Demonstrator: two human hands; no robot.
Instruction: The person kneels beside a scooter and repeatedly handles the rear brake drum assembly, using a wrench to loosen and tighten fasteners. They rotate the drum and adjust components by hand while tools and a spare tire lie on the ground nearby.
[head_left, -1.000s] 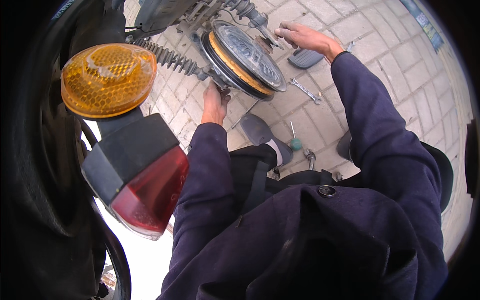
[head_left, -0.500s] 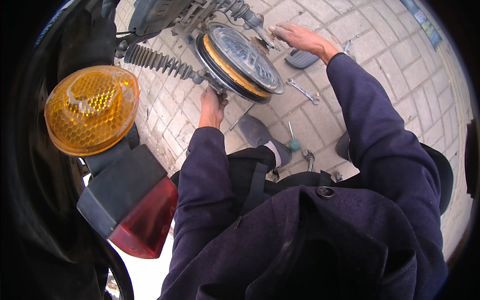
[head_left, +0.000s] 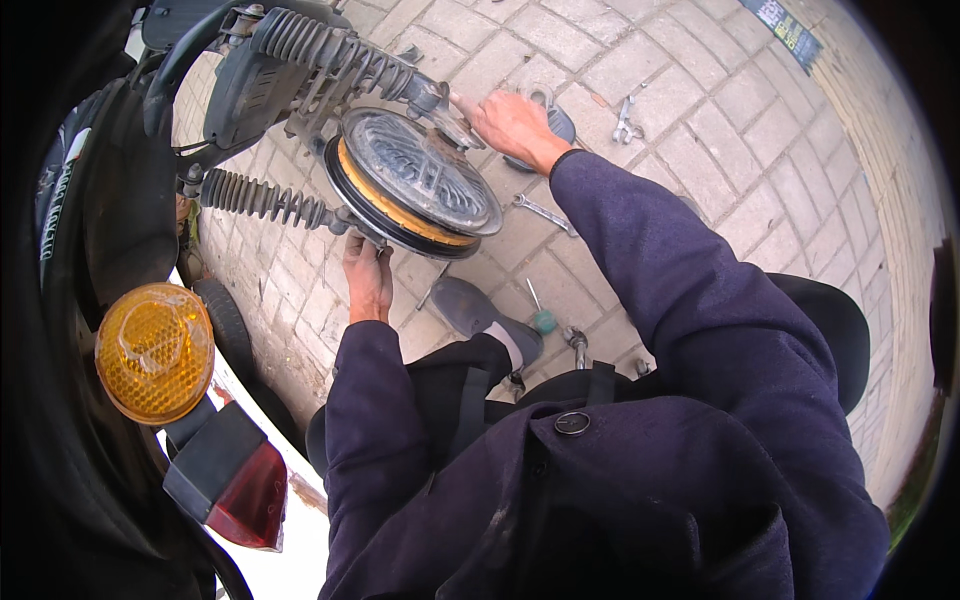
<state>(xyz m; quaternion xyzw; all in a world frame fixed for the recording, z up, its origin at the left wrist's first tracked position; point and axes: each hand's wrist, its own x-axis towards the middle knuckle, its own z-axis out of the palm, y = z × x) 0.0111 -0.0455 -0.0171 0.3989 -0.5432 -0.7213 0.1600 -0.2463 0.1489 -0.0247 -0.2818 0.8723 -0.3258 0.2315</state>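
A wheel hub [head_left: 420,180] with a ribbed grey cover, a yellow band and a black rim hangs between two spring shock absorbers at the back of a motorbike or scooter. My left hand [head_left: 368,280] is closed at the lower end of the near shock absorber [head_left: 265,200], beside the rim. What its fingers pinch there is hidden. At the lower end of the far shock absorber [head_left: 340,60], my right hand [head_left: 515,125] reaches in with its fingers stretched out. The fingertips are at the metal end piece [head_left: 450,118] and seem to touch it.
On the paving lie a wrench [head_left: 545,214], a screwdriver with a green handle [head_left: 541,318], more metal tools [head_left: 627,125] and a dark oval piece [head_left: 562,122]. An orange reflector lamp [head_left: 155,352] and a red tail light [head_left: 250,500] jut out at left. My shoe [head_left: 470,300] is below the wheel.
My right hand has come in to the far shock absorber's lower end, where it was raised apart before. The left hand stays at the near one. The whole view has shifted.
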